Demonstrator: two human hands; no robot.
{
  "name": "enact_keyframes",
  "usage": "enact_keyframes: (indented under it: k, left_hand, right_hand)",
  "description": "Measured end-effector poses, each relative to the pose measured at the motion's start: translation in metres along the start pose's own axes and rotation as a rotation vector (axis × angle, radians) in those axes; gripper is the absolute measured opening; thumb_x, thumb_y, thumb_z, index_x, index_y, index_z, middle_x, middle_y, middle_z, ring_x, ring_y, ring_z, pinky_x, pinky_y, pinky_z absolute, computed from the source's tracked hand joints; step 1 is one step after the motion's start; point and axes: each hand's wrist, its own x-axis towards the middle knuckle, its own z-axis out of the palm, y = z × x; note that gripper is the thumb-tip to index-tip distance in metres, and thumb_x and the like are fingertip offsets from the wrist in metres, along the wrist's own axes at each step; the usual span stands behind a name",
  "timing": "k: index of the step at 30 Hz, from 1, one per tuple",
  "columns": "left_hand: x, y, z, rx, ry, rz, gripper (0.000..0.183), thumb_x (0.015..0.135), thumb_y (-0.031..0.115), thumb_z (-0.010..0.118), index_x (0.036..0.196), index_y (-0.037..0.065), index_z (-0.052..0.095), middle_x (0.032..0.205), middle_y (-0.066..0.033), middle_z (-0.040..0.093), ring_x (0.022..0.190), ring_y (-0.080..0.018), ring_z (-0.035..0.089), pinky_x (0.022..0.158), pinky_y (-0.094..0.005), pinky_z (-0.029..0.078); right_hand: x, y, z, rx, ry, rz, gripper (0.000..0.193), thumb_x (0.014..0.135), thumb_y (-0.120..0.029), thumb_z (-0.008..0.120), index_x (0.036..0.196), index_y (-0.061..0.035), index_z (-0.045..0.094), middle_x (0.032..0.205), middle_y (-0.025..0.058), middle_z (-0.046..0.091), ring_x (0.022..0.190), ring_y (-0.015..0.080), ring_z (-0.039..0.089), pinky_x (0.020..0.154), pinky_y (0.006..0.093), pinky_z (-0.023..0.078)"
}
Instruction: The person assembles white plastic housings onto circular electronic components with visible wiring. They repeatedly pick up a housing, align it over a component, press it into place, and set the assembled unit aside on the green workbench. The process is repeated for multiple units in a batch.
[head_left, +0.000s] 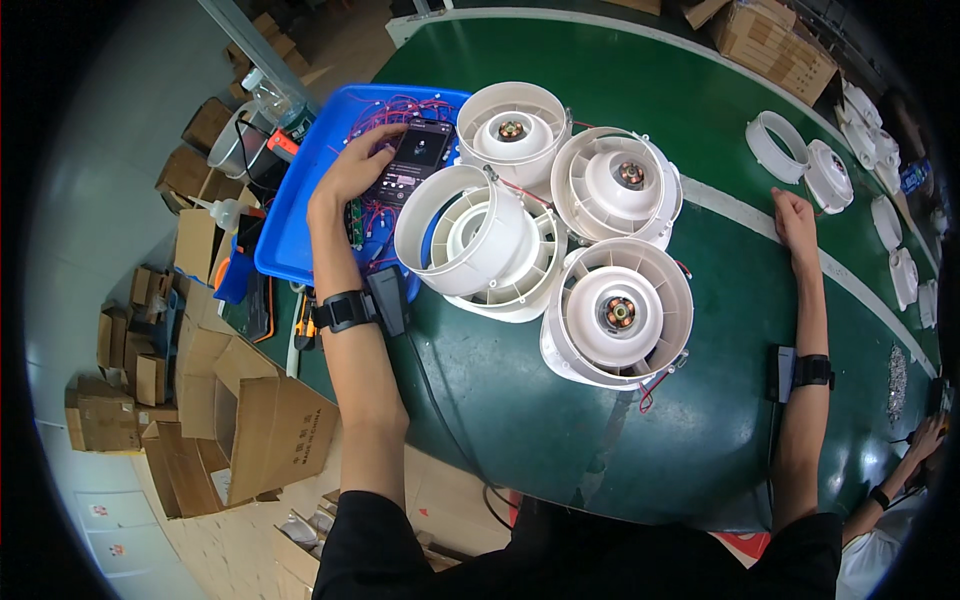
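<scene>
My left hand (355, 168) is at the left edge of a dark smartphone (415, 160) with a lit screen, gripping that edge, its thumb toward the screen. Under the phone, a blue tray (290, 225) holds red wires (375, 115) and a green circuit board (355, 222). Right of the tray stand several white round fan housings: one lies tilted (465, 235), another is at the back (512, 130), and the others (618, 180) (617, 312) show copper-wound motor cores. My right hand (795, 228) rests on the green table, fingers curled in, nothing visible in them.
Beyond my right hand lie a white ring (777, 147) and more white housing parts (828, 177). Black devices are strapped at both wrists; a cable (435, 390) trails from the left one. Cardboard boxes (250, 420) stand left of the table (700, 430). Another person's hand (926, 437) is at the right.
</scene>
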Motion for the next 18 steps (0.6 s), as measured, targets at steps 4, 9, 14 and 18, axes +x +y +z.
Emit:
enact_keyframes:
  k: [4, 9, 14, 18]
  left_hand:
    - [0.001, 0.003, 0.0, 0.049, -0.004, 0.001, 0.043, 0.093, 0.008, 0.054, 0.136, 0.007, 0.055, 0.135, -0.0121, 0.058, 0.127, -0.0237, 0.052, 0.11, -0.0329, 0.036]
    - [0.001, 0.009, 0.0, 0.048, -0.009, -0.005, 0.044, 0.091, 0.009, 0.058, 0.135, 0.006, 0.055, 0.133, -0.0136, 0.06, 0.122, -0.0243, 0.055, 0.105, -0.0334, 0.041]
    - [0.006, 0.007, 0.002, 0.144, -0.004, -0.028, 0.056, 0.087, 0.02, 0.068, 0.139, 0.007, 0.051, 0.134, -0.0163, 0.058, 0.126, -0.0266, 0.053, 0.109, -0.0349, 0.038]
    - [0.012, 0.024, 0.019, 0.301, 0.046, -0.049, 0.077, 0.078, 0.031, 0.077, 0.144, 0.009, 0.045, 0.136, -0.0209, 0.055, 0.13, -0.0316, 0.05, 0.111, -0.0383, 0.036]
  right_hand:
    - [-0.001, -0.002, 0.001, -0.01, 0.0, -0.008, 0.042, 0.098, -0.034, 0.056, 0.063, -0.0141, 0.045, 0.052, -0.0087, 0.035, 0.044, 0.003, 0.028, 0.042, 0.025, 0.018]
    - [-0.002, -0.003, 0.0, -0.005, -0.001, -0.006, 0.041, 0.098, -0.035, 0.056, 0.063, -0.0144, 0.046, 0.052, -0.0091, 0.035, 0.044, 0.0029, 0.027, 0.043, 0.0252, 0.018]
    - [-0.001, -0.001, 0.0, 0.001, -0.007, 0.002, 0.042, 0.097, -0.035, 0.057, 0.063, -0.0144, 0.045, 0.053, -0.0091, 0.035, 0.044, 0.003, 0.027, 0.042, 0.0254, 0.018]
    - [-0.002, 0.0, 0.0, -0.002, -0.002, -0.011, 0.042, 0.097, -0.034, 0.057, 0.062, -0.014, 0.045, 0.052, -0.0089, 0.035, 0.043, 0.003, 0.028, 0.042, 0.0253, 0.018]
